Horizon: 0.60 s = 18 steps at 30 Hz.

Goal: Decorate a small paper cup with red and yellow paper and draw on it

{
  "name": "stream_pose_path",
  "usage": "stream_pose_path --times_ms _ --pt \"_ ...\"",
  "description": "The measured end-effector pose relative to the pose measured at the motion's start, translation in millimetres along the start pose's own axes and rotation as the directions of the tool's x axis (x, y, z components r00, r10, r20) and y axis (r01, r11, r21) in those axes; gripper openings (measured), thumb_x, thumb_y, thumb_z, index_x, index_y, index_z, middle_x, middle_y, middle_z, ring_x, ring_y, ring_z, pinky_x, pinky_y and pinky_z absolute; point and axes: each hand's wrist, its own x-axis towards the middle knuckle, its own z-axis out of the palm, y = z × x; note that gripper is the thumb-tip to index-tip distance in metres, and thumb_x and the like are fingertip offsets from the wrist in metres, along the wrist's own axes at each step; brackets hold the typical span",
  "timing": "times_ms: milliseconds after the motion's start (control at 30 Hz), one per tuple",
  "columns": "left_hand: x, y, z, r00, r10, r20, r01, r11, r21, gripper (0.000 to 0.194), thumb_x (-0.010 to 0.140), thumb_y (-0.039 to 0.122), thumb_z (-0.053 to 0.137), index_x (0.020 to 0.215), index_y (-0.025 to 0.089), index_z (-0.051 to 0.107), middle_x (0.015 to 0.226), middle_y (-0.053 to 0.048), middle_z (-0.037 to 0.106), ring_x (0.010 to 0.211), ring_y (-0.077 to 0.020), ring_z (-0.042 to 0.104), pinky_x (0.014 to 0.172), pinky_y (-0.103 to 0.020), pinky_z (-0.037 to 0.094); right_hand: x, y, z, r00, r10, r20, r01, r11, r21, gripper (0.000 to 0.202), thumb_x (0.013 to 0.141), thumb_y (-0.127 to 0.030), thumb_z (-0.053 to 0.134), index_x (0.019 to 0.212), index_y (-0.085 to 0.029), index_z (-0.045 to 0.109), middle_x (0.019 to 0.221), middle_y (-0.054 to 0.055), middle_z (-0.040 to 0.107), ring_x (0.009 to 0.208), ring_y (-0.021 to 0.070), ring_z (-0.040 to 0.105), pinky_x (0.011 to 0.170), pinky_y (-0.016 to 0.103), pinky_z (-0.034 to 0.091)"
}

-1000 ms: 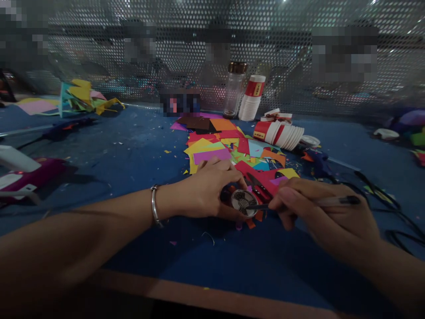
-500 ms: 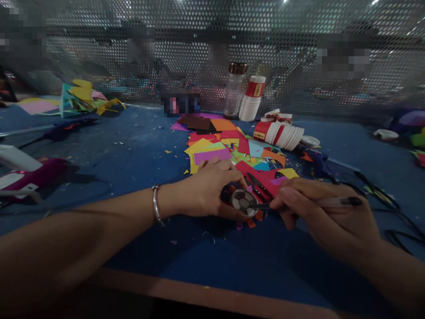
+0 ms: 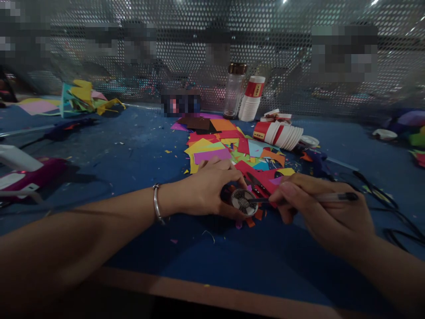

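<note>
My left hand [image 3: 212, 188], with a silver bracelet on its wrist, curls its fingers and thumb around what looks like a small paper cup [image 3: 244, 208]. The cup's round white end faces me, marked with black lines; most of its side is hidden by my hand. Between the fingertips of my right hand [image 3: 318, 208] is a pen [image 3: 335, 197] with a clear barrel and dark end. Its tip meets the black-lined face. Just beyond the cup, dark-handled scissors [image 3: 260, 186] lie partly hidden on red paper [image 3: 244, 170].
Coloured paper sheets [image 3: 212, 156] and scraps spread over the blue table [image 3: 133, 150]. Stacked paper cups [image 3: 249, 104] stand beside a clear bottle [image 3: 233, 93]; another stack [image 3: 279, 135] lies sideways. A glue gun [image 3: 315, 161] with a black cable is at right, a magenta device [image 3: 43, 173] at left.
The pen tip has shifted slightly left and up across the cup's face, and my right hand has moved a little with it. My left hand holds almost still.
</note>
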Motion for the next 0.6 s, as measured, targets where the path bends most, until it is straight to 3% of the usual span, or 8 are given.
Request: stream_pose_path --times_ms 300,600 --pt "0.8 0.2 0.0 1.000 -0.003 -0.002 0.003 1.000 -0.011 0.054 0.069 0.060 0.087 0.110 0.027 0.074 0.110 -0.007 0.060 0.108 -0.0328 0.051 0.095 -0.046 0.040 1.9 0.3 2.7 1.000 -0.003 0.029 0.002 0.999 0.039 0.044 0.105 -0.029 0.051 0.064 -0.023 0.066 0.054 -0.002 0.062 0.048 0.0104 0.058 0.048 0.025 0.043" --pt "0.6 2.3 -0.6 1.000 -0.003 0.001 0.003 1.000 -0.005 0.054 0.069 0.057 0.088 0.110 0.027 0.074 0.111 -0.007 0.062 0.109 -0.0326 0.052 0.094 -0.044 0.039 4.8 -4.8 3.2 0.999 -0.019 0.045 0.016 0.997 0.069 0.045 0.104 -0.028 0.053 0.060 -0.023 0.061 0.055 -0.001 0.063 0.049 0.0110 0.059 0.052 0.027 0.047"
